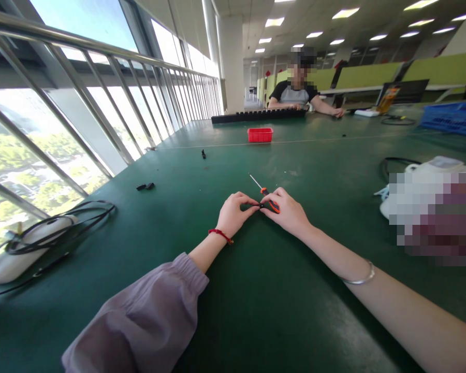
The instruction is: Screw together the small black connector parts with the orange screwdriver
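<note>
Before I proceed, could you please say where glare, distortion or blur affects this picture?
Head view: daylight washes out the greenery beyond the railing; a pale sheen marks the table at lower right; wide-angle stretch shows toward the edges; pixel blocks cover part of the white item; the dark piece between left hand and right hand is too small to identify.

The desk (256, 300) has two bare hands over it, one left hand (233, 213) and one right hand (289, 211), with one screwdriver (264, 192) and one tiny dark part (261, 205) at their fingers. Toward the left edge lie two black pieces (150, 186), and one more black piece (204, 154) farther off. Nearer the far edge: one red bin (260, 135), one long black strip (256, 118), one blue basket (452, 120) and one co-worker (295, 95).
</note>
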